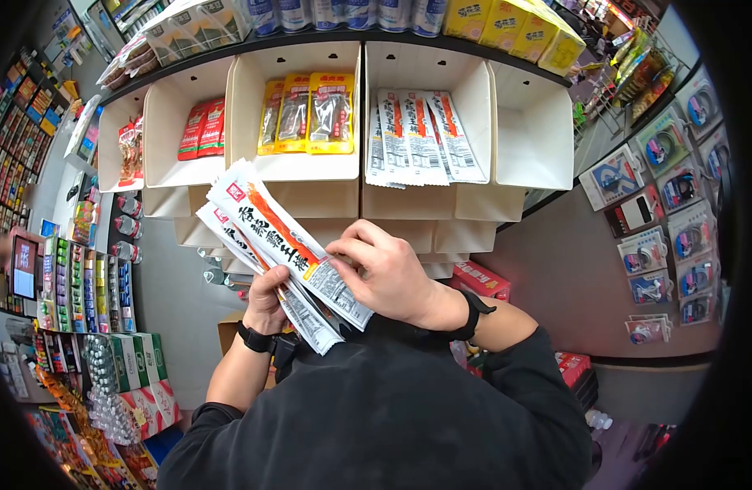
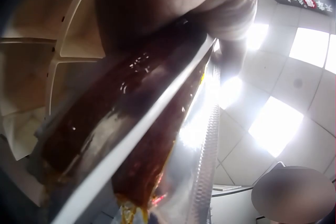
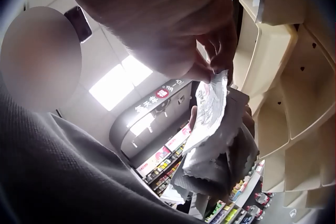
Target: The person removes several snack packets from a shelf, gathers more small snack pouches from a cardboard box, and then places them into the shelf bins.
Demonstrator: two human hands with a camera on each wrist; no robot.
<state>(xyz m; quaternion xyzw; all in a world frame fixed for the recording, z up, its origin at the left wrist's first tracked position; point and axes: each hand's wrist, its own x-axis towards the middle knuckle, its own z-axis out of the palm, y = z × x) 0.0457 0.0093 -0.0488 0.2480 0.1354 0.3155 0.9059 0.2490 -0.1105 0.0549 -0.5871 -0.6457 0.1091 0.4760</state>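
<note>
My left hand (image 1: 266, 300) grips several long white snack packets (image 1: 280, 237) with orange and black print, fanned at a slant before the chest. The thumb lies over the lower ones. My right hand (image 1: 390, 273) pinches the right edge of the uppermost packet between thumb and fingers. From the left wrist, the clear backs of the packets show dark red-brown sticks (image 2: 142, 174) inside. In the right wrist view, the fingers hold a crinkled silvery packet edge (image 3: 214, 111). Similar white packets (image 1: 417, 135) stand in a cream bin directly ahead.
Cream shelf bins (image 1: 307, 167) run across the front, with yellow packets (image 1: 331, 110) and red packets (image 1: 203, 129) in neighbouring ones. Cans (image 1: 327, 12) and yellow boxes (image 1: 507, 28) line the top shelf. Hanging cable packs (image 1: 690, 241) are on the right; a red box (image 1: 480, 280) sits low down.
</note>
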